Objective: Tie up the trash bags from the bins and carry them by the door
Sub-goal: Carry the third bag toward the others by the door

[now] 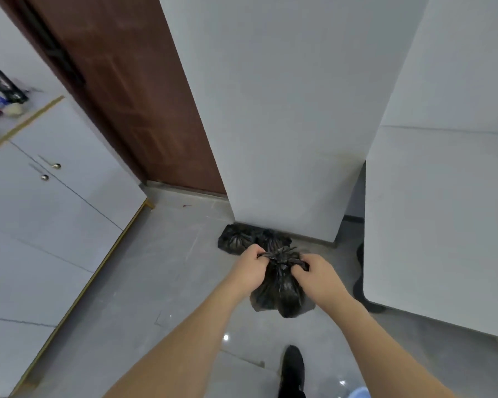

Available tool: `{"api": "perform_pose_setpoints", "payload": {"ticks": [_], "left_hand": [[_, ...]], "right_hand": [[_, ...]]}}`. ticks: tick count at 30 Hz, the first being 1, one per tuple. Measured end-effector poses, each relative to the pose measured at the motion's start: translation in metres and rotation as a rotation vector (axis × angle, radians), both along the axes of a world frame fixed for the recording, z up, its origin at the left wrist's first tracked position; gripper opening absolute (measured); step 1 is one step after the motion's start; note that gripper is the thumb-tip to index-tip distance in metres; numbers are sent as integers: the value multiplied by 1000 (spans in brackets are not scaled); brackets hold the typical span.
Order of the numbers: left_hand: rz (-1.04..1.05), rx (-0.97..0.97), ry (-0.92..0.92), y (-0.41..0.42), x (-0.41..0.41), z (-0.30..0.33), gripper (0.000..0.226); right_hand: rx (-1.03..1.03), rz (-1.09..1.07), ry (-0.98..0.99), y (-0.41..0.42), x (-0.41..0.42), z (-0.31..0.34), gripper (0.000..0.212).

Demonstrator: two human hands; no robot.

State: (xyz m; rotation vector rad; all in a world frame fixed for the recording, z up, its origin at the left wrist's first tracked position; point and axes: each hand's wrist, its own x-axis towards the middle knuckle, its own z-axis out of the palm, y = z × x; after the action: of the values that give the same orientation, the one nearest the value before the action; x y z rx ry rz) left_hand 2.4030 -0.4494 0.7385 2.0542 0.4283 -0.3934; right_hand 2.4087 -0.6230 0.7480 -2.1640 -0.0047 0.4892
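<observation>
Both hands, the left hand (251, 267) and the right hand (316, 275), have a closed grip on the tied ends at the top of a black trash bag (279, 294). It hangs above the grey floor (161, 282), near two more tied bags (236, 239) lying against the white wall (285, 139) beside the brown door (144, 110).

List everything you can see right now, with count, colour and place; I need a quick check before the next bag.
held trash bag: one, black, over the floor, knotted top between both hands
trash bags on floor: at least two, black, against the wall base behind the held one
door: one, brown, upper left
cabinet: one, white with gold trim, two round knobs, left
white surface: one, right
floor: grey tile
shoe: one, black, bottom centre
left hand: grip shut on bag top
right hand: grip shut on bag top
</observation>
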Motion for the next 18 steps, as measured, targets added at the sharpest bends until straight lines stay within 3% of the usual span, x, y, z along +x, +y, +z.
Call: {"api": "perform_pose_setpoints", "payload": {"ticks": [6, 9, 12, 18], "left_hand": [[-58, 7, 74, 6, 103, -47, 13], [-143, 37, 84, 9, 156, -106, 14], [-234, 30, 120, 5, 208, -211, 15], [-276, -15, 172, 12, 262, -483, 18]], "right_hand": [[6, -121, 79, 9, 87, -54, 18], [-12, -172, 142, 20, 125, -109, 17], [-83, -219, 186, 25, 167, -208, 18], [-204, -230, 281, 29, 215, -466, 17]]}}
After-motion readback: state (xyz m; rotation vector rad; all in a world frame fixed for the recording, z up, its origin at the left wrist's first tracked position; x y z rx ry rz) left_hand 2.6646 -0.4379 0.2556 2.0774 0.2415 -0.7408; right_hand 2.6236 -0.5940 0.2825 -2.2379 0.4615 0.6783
